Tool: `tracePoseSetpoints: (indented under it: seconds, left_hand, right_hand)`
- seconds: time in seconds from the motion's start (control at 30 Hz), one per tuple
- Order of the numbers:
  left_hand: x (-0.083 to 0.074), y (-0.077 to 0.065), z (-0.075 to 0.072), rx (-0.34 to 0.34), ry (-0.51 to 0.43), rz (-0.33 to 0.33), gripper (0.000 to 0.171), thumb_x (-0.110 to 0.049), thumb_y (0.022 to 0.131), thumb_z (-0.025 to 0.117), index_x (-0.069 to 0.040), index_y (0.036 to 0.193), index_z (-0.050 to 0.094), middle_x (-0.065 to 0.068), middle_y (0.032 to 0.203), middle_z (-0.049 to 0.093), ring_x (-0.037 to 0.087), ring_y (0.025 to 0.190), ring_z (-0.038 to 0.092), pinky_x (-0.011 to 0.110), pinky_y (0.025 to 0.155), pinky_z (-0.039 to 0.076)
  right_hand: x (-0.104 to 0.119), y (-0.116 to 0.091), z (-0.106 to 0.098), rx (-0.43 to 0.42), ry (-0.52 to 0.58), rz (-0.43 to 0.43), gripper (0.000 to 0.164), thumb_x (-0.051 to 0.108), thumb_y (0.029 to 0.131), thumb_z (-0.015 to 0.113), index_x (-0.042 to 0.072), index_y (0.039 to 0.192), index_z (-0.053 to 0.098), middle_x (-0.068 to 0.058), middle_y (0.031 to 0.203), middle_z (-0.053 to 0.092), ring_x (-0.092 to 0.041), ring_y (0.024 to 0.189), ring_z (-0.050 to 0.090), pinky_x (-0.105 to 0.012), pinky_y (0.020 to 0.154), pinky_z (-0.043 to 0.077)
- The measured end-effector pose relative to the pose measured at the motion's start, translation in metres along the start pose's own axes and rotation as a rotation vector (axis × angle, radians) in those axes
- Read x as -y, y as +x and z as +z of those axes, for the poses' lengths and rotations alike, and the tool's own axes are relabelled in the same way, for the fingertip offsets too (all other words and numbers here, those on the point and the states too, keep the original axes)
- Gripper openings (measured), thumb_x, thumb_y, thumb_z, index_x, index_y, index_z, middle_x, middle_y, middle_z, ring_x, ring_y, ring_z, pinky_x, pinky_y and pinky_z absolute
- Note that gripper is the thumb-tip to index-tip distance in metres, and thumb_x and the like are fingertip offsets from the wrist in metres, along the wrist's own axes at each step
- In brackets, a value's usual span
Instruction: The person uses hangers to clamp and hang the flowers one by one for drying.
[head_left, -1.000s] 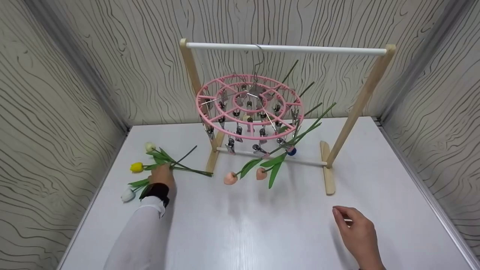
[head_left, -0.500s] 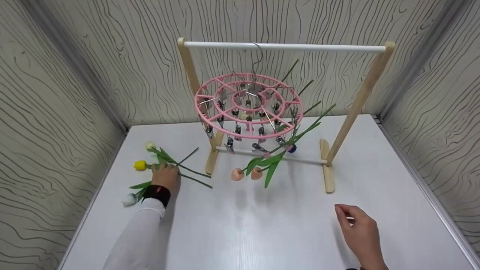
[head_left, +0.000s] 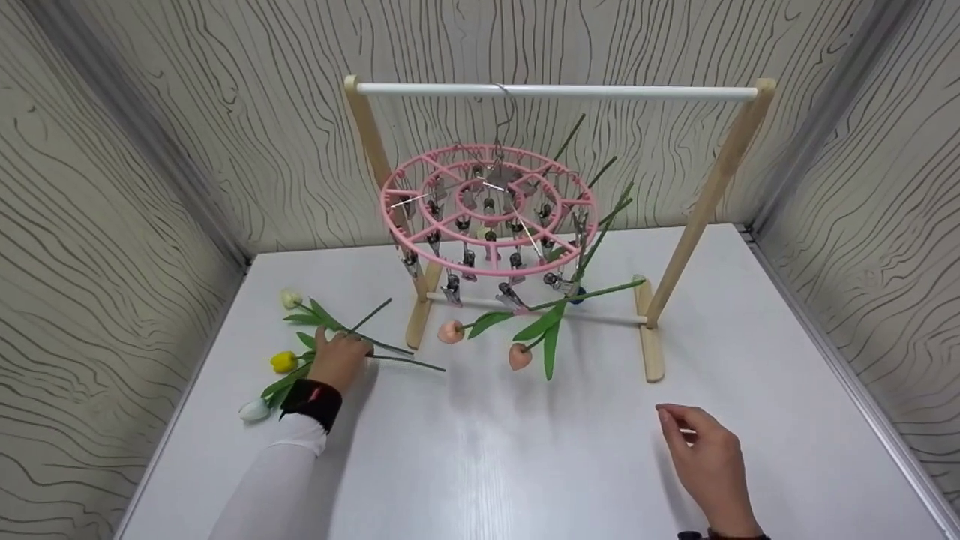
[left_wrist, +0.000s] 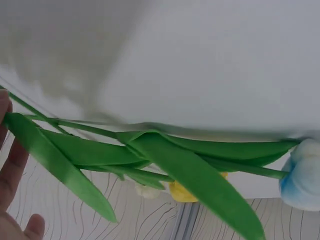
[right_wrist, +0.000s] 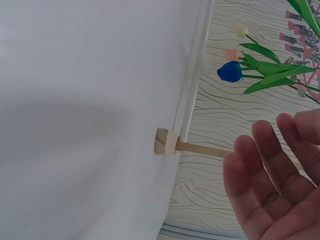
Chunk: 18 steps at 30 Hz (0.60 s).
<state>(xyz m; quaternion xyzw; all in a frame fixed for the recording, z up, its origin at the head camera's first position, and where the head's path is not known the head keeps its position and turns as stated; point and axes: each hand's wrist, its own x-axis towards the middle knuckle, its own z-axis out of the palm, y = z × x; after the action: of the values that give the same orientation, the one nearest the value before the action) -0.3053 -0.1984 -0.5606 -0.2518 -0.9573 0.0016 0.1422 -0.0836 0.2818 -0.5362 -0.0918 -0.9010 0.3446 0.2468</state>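
Nearest on my head feed was the right hand (head_left: 709,461), over the front right of the white tabletop (head_left: 465,480). I saw its thumb and forefinger almost meeting and the other fingers bent loosely; from the right wrist feed I could confirm that it had hold of nothing.

Across from it, a white sleeve (head_left: 266,487) with a dark wristband (head_left: 315,401) led to the left hand (head_left: 341,360), palm down over crossed green stems. Its fingers were at the stems, but my left wrist feed cut them off at the edge, so I could not tell whether they had closed on one.

Around that hand, three flowers lay on the table: the white-and-blue tulip (head_left: 255,409) closest to me, then the yellow tulip (head_left: 283,361), then the cream tulip (head_left: 291,298), their stems pointing towards the rack.

Farther off, two peach tulips (head_left: 451,331) hung at the front right of the pink clip ring (head_left: 491,271), with a blue tulip (head_left: 577,295) mostly hidden behind. The ring hung from the white rod (head_left: 630,92) of a wooden stand (head_left: 709,195), before a wood-grain wall (head_left: 435,37).
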Motion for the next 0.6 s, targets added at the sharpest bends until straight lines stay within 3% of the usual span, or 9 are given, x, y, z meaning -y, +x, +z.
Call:
tracePoseSetpoints:
  seconds: [0.17, 0.37, 0.5, 0.6]
  left_hand:
    - [-0.017, -0.002, -0.028, -0.178, -0.086, 0.026, 0.026, 0.009, 0.072, 0.07, -0.012, 0.087, 0.069, 0.007, 0.082, 0.067, 0.027, 0.076, 0.063, 0.062, 0.094, 0.026]
    - [-0.045, -0.001, -0.071, -0.448, -0.183, 0.043, 0.023, 0.008, 0.074, 0.07, -0.012, 0.086, 0.068, 0.005, 0.084, 0.067, 0.024, 0.08, 0.062, 0.059, 0.096, 0.027]
    - [-0.064, 0.001, -0.097, -0.605, -0.251, 0.089, 0.019, 0.003, 0.076, 0.071, -0.013, 0.087, 0.068, 0.002, 0.085, 0.067, 0.022, 0.082, 0.06, 0.053, 0.092, 0.035]
    - [-0.079, -0.002, -0.112, -0.673, -0.328, 0.118, 0.017, 0.0, 0.077, 0.072, -0.012, 0.089, 0.068, 0.001, 0.088, 0.066, 0.019, 0.084, 0.059, 0.041, 0.083, 0.044]
  right_hand:
    - [0.005, 0.003, 0.002, 0.003, 0.01, -0.024, 0.009, 0.007, 0.085, 0.065, 0.01, 0.092, 0.07, 0.004, 0.084, 0.067, -0.008, 0.074, 0.06, -0.014, 0.061, 0.048]
    - [0.012, 0.002, 0.005, 0.002, 0.035, -0.042, 0.008, 0.008, 0.085, 0.066, 0.011, 0.091, 0.07, 0.004, 0.084, 0.067, -0.007, 0.074, 0.06, -0.012, 0.06, 0.047]
    - [0.018, 0.0, 0.007, 0.006, 0.073, -0.043, 0.007, 0.01, 0.086, 0.065, 0.012, 0.09, 0.07, 0.006, 0.083, 0.066, -0.007, 0.074, 0.061, -0.011, 0.061, 0.047]
    - [0.023, -0.003, 0.008, 0.026, 0.1, -0.036, 0.008, 0.01, 0.087, 0.064, 0.012, 0.09, 0.07, 0.008, 0.083, 0.066, -0.006, 0.075, 0.061, -0.011, 0.062, 0.046]
